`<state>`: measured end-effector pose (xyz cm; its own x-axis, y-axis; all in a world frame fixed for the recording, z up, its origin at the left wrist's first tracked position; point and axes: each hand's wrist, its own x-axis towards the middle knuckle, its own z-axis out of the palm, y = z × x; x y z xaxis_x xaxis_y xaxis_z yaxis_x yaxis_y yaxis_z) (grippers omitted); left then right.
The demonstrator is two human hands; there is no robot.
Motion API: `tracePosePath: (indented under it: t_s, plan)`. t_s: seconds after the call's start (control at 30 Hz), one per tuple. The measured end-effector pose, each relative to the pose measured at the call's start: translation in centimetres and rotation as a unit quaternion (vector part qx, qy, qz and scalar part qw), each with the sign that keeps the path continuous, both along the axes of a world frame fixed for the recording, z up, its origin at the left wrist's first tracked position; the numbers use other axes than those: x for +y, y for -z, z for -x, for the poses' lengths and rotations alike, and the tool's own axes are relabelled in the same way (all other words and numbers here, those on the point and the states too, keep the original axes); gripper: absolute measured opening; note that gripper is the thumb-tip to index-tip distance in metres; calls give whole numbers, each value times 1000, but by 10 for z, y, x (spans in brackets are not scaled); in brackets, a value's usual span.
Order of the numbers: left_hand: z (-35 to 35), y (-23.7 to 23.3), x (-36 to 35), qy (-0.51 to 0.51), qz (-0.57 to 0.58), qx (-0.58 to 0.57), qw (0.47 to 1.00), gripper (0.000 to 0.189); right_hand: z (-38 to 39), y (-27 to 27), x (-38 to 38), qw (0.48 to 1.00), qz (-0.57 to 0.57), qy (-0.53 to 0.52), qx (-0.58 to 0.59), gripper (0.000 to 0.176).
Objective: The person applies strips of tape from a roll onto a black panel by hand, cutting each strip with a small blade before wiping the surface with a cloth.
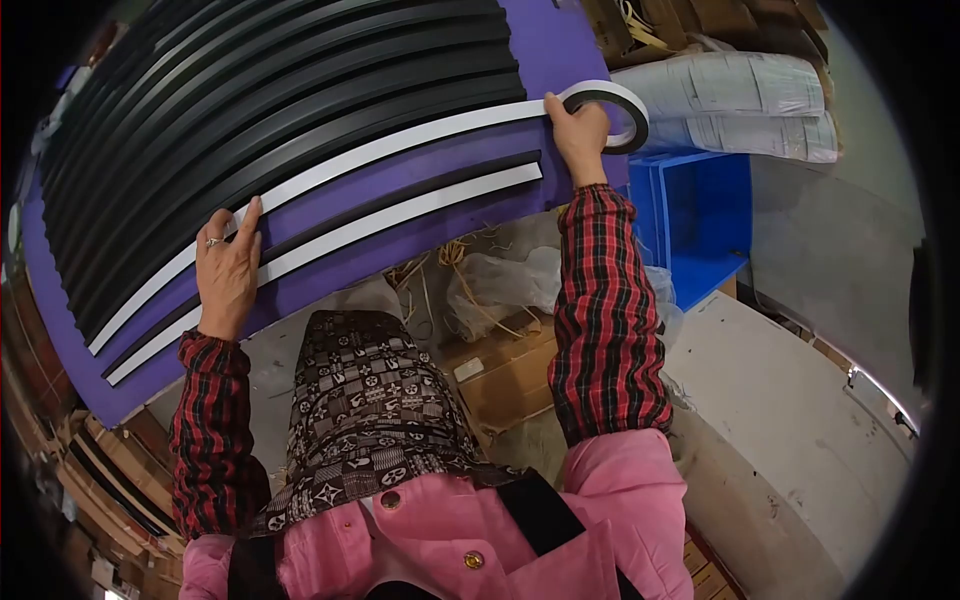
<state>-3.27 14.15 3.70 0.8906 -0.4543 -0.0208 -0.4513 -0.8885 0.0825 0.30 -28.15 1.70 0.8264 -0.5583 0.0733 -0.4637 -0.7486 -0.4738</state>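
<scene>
My right hand (pixel 582 138) grips a roll of white-faced tape (pixel 637 103) at the right end of the purple board. From the roll, a white tape strip (pixel 400 138) runs left along the nearest of the black strips. My left hand (pixel 228 265) rests on that tape near its left part, fingers apart, one finger stretched along it and a ring on another. Nearer to me lies a separate black strip (pixel 420 190) with white tape along its front edge. My left palm passes over this strip and hides part of it.
Several long black strips (pixel 300 70) lie side by side on the purple board (pixel 555 40). On the right are a blue bin (pixel 705 215), wrapped white bundles (pixel 740 85) and a pale panel (pixel 760 370). Cardboard (pixel 510 375) and clear plastic (pixel 510 285) lie below the board's edge.
</scene>
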Motion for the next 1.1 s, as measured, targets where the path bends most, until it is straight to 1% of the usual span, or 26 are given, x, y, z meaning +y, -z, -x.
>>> tracePosePath:
  t_s: [0.03,0.17,0.23,0.27,0.3,0.33,0.37,0.4,0.43,0.5,0.53,0.57,0.6,0.63,0.67,0.73,0.77,0.83,0.87,0.9,0.93,0.97,1.0,1.03,1.07,1.1]
  plan:
    - [0,0,1,3,-3,3,1000,41,-2,-2,4,1000,19,2,24,40]
    - [-1,0,1,15,-5,-7,1000,43,-5,10,6,998,49,-20,24,39]
    - [1,-4,0,12,-1,-11,1000,43,-8,7,14,983,149,-85,66,38]
    - [1,-6,-1,3,-9,0,1000,43,-9,2,16,974,174,-114,86,37]
    - [0,-7,-2,-7,-15,9,1000,42,-8,7,10,957,241,-152,59,37]
    - [-1,-8,-2,-12,6,10,1000,42,-12,-2,11,932,308,-188,30,37]
    - [-2,-13,-4,0,-3,1,1000,43,-14,-16,5,927,300,-181,134,38]
    - [-5,-18,-5,9,-14,-10,1000,43,-20,-34,0,927,231,-202,214,39]
    - [-9,-18,-4,24,15,-21,999,42,-28,-55,2,916,159,-222,292,39]
    - [-24,-18,-19,27,86,-31,995,40,-50,-90,20,904,166,-250,304,32]
    - [-35,-27,-35,41,144,-23,989,40,-63,-99,36,935,137,-246,215,23]
    - [-45,-25,-49,85,178,-38,980,43,-83,-96,48,963,109,-226,98,21]
    - [-55,-23,-62,132,199,-22,971,46,-108,-86,55,975,79,-206,-19,19]
    - [-62,-11,-74,180,210,6,961,48,-137,-70,54,974,58,-200,-86,25]
    - [-65,4,-83,219,193,22,956,47,-163,-49,47,972,63,-207,-91,25]
    - [-62,24,-91,232,147,-7,962,45,-205,-10,40,972,152,-131,-124,33]
    - [-61,28,-91,228,138,12,964,42,-220,-2,37,972,148,-136,-125,33]
    - [-63,31,-90,223,145,-2,964,41,-228,11,22,988,95,-119,30,39]
    - [-60,30,-91,220,158,-19,962,40,-230,14,14,987,78,-140,18,40]
    - [-61,24,-92,216,164,-6,963,38,-229,7,13,991,79,-112,-7,38]
    - [-65,24,-92,215,179,-15,960,38,-223,-4,13,993,82,-80,-25,36]
    - [-63,25,-93,213,197,-13,957,38,-209,-19,13,995,43,-45,-73,35]
    - [-65,16,-94,216,186,-5,959,40,-191,-32,11,993,8,-5,-118,35]
    - [-65,13,-95,216,176,14,960,41,-162,-42,13,985,-36,-21,-165,32]
    - [-64,16,-95,218,159,9,963,42,-129,-54,17,971,-80,-36,-220,30]
    - [-65,16,-94,215,157,12,964,43,-92,-60,17,969,-144,-50,-193,28]
